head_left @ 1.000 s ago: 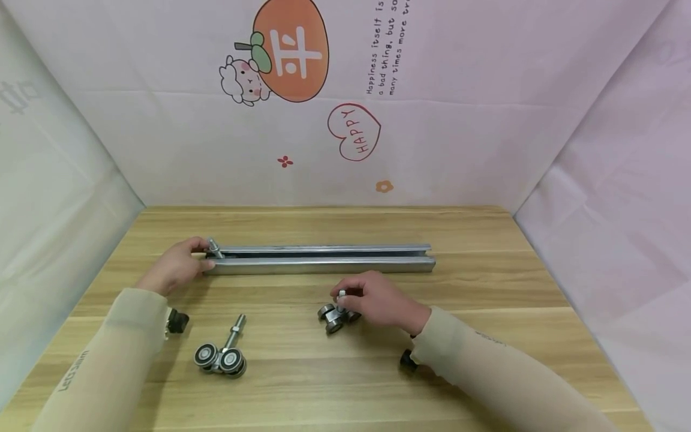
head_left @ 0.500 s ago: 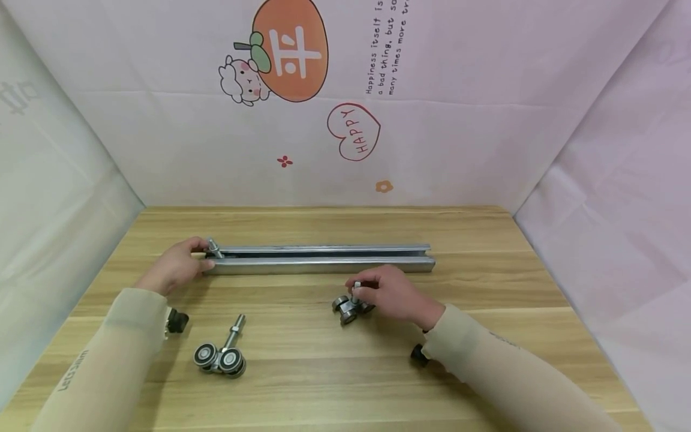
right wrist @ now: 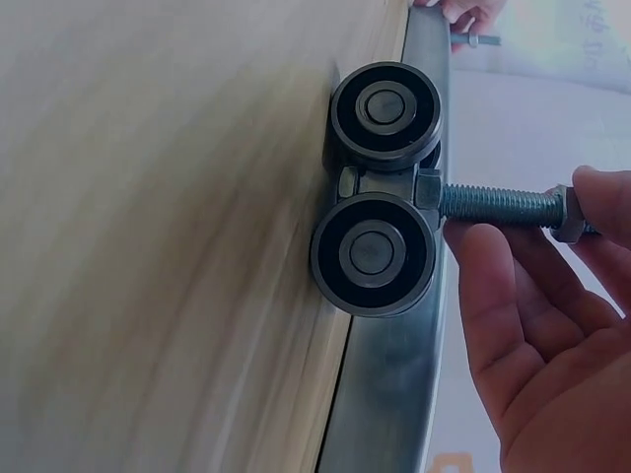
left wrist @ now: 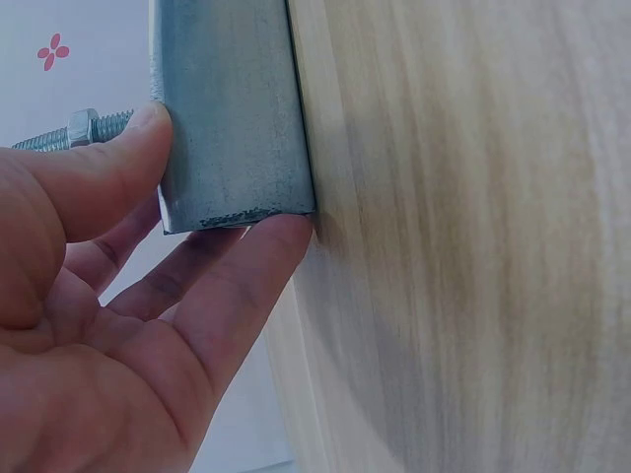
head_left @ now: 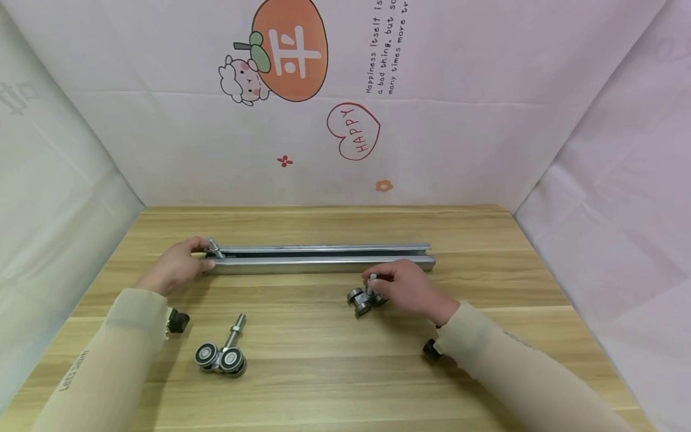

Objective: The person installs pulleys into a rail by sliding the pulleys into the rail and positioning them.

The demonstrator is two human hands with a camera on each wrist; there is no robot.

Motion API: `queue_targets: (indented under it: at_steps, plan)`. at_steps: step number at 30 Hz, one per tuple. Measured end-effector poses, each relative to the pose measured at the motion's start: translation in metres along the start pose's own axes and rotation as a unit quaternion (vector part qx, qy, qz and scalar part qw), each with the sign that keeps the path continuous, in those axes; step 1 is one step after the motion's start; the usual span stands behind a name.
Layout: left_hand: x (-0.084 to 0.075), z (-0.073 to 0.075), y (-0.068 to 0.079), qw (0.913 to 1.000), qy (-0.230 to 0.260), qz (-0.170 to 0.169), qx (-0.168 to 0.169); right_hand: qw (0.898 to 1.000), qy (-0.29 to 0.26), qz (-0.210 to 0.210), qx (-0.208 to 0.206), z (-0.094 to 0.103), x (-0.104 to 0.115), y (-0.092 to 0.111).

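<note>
A metal C-channel track [head_left: 318, 265] lies across the table with its slot facing up. At its left end my left hand [head_left: 180, 264] grips the track, thumb on the near lip and fingertips at the end face. A threaded bolt with a nut [left wrist: 83, 128] sticks up from the slot beside that thumb. My right hand [head_left: 410, 288] pinches the bolt [right wrist: 503, 204] of a roller trolley [right wrist: 375, 187] near its nut. This trolley's wheels stand low over the table, in front of the track's right part, bolt upward.
Another roller trolley [head_left: 220, 359] lies at the front left, its bolt slanting up and to the right. A printed white cloth [head_left: 459, 120] backs the wooden table [head_left: 324, 384], with white cloth on both sides too.
My right hand has moved the roller trolley to the right and away from me, closer to the track's right end. The left hand and the track have stayed put.
</note>
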State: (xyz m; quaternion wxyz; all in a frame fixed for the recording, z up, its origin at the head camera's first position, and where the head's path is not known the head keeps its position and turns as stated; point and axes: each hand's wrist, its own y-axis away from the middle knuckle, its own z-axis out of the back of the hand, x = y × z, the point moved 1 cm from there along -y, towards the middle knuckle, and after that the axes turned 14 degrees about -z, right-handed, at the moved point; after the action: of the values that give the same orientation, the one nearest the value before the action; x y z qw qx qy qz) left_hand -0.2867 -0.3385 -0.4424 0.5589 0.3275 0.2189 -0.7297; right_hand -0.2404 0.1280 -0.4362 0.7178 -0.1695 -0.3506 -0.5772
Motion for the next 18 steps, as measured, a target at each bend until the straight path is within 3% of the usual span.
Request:
queue_targets:
  at_steps: [18]
  plan:
    - [0.000, 0.000, 0.000, 1.0000, -0.008, -0.004, 0.000, 0.998, -0.037, -0.055, -0.021, 0.031, -0.040, 0.004]
